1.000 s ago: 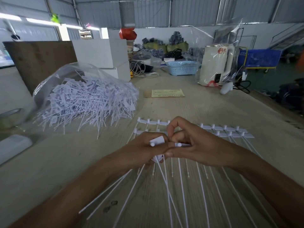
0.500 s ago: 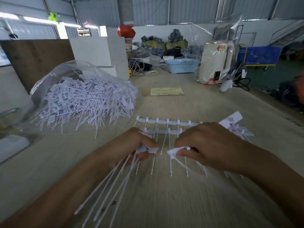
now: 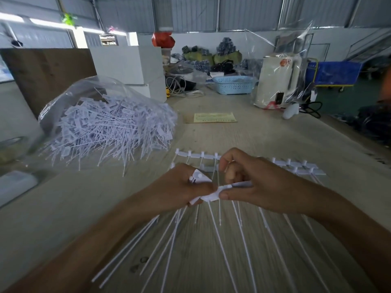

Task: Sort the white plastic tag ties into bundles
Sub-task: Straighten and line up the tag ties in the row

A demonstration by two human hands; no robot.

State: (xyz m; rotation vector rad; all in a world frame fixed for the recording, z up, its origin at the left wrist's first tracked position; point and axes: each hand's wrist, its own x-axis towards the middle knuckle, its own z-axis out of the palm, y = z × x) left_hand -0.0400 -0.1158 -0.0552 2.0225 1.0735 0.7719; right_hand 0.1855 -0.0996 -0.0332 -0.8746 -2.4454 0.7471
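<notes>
Here, in the head view, the step in hand looked like gathering: the left hand (image 3: 179,187) was curled round the flat heads of a small bundle of tag ties (image 3: 200,179), whose thin tails fanned down toward the viewer over the wooden table (image 3: 264,140), while the right hand (image 3: 251,187) pinched one more tag tie (image 3: 213,196) by its head between thumb and fingers and pressed it against that bundle, so the two hands touched at the tags. Behind the hands lay two rows of tag ties (image 3: 296,166) set out side by side on the table, heads away from the viewer, and farther left the large unsorted heap of tag ties (image 3: 110,127) spilled from a clear plastic bag (image 3: 84,87). By my judgement the sorting was at an early stage, since the heap was far bigger than what had been laid out or gathered. The next move probably called for seating the pinched tie squarely with the others, heads level, before the right hand reached to the rows for another; loose tails could slip or cross. Compared with half a second earlier, the hands, then apart with a gap of table between them, had come together, and the tie the right hand had been lifting from the rows now met the left hand's bundle.
</notes>
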